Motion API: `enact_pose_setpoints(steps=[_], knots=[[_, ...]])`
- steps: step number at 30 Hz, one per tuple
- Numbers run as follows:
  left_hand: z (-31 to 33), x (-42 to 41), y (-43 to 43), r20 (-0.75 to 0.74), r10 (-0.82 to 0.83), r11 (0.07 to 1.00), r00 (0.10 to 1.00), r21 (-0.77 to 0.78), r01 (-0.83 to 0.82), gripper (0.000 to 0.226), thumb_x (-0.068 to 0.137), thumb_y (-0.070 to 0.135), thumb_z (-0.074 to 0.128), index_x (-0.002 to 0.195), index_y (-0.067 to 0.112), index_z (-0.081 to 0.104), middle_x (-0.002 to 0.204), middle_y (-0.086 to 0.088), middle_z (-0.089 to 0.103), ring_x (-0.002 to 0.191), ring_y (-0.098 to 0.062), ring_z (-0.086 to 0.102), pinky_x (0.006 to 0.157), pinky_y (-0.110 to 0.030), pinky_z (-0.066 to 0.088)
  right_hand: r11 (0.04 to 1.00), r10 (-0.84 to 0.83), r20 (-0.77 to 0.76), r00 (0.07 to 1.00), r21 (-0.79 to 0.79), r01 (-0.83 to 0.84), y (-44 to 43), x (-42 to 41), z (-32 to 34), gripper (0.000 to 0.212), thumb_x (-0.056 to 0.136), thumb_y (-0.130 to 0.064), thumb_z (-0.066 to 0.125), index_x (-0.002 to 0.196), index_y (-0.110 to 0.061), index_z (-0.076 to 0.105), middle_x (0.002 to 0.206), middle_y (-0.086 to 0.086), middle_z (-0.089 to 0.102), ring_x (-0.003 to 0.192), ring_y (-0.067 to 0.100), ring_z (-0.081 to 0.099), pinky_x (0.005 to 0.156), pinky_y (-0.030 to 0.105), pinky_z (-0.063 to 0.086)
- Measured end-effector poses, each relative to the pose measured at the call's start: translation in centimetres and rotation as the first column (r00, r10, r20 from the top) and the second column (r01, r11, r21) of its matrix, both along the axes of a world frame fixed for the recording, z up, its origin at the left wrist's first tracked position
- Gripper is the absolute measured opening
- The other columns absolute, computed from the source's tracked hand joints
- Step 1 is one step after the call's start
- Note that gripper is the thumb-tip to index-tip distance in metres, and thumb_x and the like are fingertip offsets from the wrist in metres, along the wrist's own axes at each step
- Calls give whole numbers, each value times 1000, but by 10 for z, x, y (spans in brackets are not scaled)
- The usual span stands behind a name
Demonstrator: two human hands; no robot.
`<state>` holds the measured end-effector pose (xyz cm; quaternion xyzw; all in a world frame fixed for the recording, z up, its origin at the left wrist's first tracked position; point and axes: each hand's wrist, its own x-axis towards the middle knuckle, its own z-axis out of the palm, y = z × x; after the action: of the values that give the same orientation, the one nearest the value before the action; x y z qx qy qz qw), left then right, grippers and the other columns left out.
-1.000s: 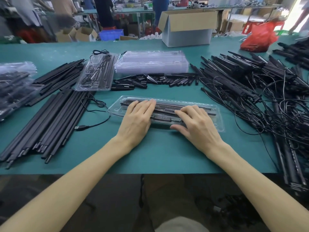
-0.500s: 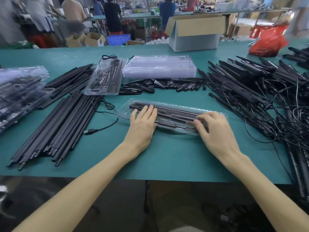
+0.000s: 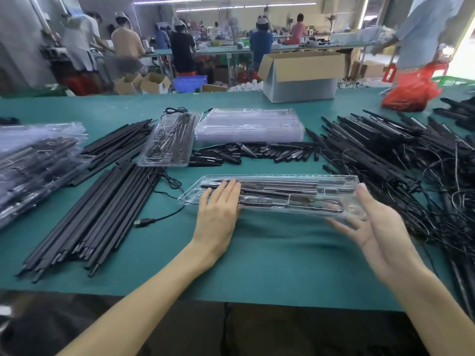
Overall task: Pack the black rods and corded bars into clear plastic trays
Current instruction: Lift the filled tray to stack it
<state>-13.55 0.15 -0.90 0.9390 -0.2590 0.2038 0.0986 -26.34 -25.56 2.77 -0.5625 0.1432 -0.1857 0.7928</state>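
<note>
At your 2 o'clock, corded bars (image 3: 385, 155): a wide tangled heap lies loose, the biggest share of what you have left.
Black rods (image 3: 102, 214), 10 o'clock: a long bundle lies unpacked, with a thinner bundle behind it.
Bagged trays (image 3: 38, 160), 9 o'clock: a wrapped stack that looks filled, though the film blurs it, so take that as likely only.
Empty trays (image 3: 246, 124), far 12 o'clock: a nested clear stack, enough for many more rounds.
Current tray (image 3: 282, 194), near 12 o'clock: rods and a corded bar sit in its slots; I judge it loaded and ready for you to set aside.
Filled tray (image 3: 168, 142), 11 o'clock: one more with parts in it, just beside the thinner bundle.
Short black pieces (image 3: 257, 151): a loose row between the current tray and the empty trays.
Left hand (image 3: 218, 209): your fingers are straight and together, lying flat on the current tray's left end, gripping nothing.
Right hand (image 3: 375, 227): your palm faces inward with fingers spread wide at the tray's right end; it holds nothing.
Progress: by my reading, far more lies loose than packed.
Room: a busy workshop, with people standing at benches beyond 12 o'clock.
Table (image 3: 270, 253): a green cover, rippled near you; a cardboard box (image 3: 300, 75) stands at 12 o'clock and a red bag (image 3: 408, 93) at 1 o'clock, both at the far edge.
</note>
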Motion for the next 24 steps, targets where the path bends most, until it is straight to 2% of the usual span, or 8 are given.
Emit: enact_pose_setpoints(steps=[2, 6, 10, 12, 15, 18, 21, 24], knots=[[0, 0, 0, 3, -20, 1000, 1000, 21, 20, 51, 108, 26, 37, 158, 16, 28, 163, 2, 30, 152, -17, 24, 122, -40, 17, 980, 111, 40, 993, 161, -116, 7, 2, -5, 31, 94, -37, 65, 119, -19, 69, 110, 3, 76, 112, 27, 69, 83, 47, 60], [-1, 0, 1, 0, -26, 999, 1000, 25, 26, 52, 108, 28, 37, 158, 19, 27, 164, 5, 29, 153, -17, 21, 123, -41, 14, 961, 126, 33, 992, 245, -130, 13, 9, -15, 44, 96, -20, 62, 133, 2, 55, 128, 21, 65, 118, 37, 64, 90, 48, 57], [-1, 0, 0, 24, -48, 998, 999, -47, 49, 53, 105, 30, 48, 155, 17, 36, 159, 3, 38, 150, -14, 29, 124, -42, 14, 946, 122, 58, 991, 295, -134, 10, 8, -24, 32, 98, -13, 56, 127, 0, 55, 129, 24, 64, 123, 40, 60, 93, 50, 56], [1, -2, 0, 49, -41, 989, 998, -141, 48, 51, 99, 30, 61, 146, 14, 50, 151, -1, 50, 144, -16, 40, 123, -44, 20, 947, 115, 72, 991, 294, -131, 8, 7, -27, 19, 98, -11, 56, 116, -5, 59, 127, 24, 65, 121, 38, 62, 94, 52, 55], [2, -3, 2, 173, 16, 957, 985, -286, 35, 38, 85, 24, 78, 117, 10, 63, 126, -4, 61, 125, -23, 51, 114, -41, 33, 947, 83, 95, 992, 301, -108, 9, 5, -28, 13, 98, -9, 54, 107, 0, 58, 128, 25, 64, 119, 38, 63, 92, 50, 57], [4, -3, 5, 214, 128, 899, 968, -438, -22, 44, 76, 27, 84, 103, 10, 54, 110, -5, 49, 106, -25, 46, 96, -33, 36, 953, 49, 116, 992, 291, -81, 9, 4, -27, 16, 99, -10, 52, 105, 0, 63, 128, 24, 65, 117, 38, 64, 86, 42, 59], [3, -3, 5, 237, 165, 871, 957, -490, -29, 55, 73, 34, 84, 107, 8, 49, 116, -7, 41, 110, -25, 41, 98, -32, 29, 957, 21, 124, 992, 286, -56, 10, 4, -27, 18, 100, -11, 50, 108, 3, 59, 126, 22, 66, 115, 48, 53, 84, 38, 60], [4, -3, 9, 290, 214, 846, 933, -532, -28, 52, 76, 21, 82, 110, 9, 45, 121, -9, 38, 113, -27, 40, 100, -35, 28, 946, -15, 130, 991, 324, -28, 9, 1, -26, 19, 100, -11, 49, 114, 2, 55, 126, 23, 66, 116, 45, 50, 82, 37, 60]])
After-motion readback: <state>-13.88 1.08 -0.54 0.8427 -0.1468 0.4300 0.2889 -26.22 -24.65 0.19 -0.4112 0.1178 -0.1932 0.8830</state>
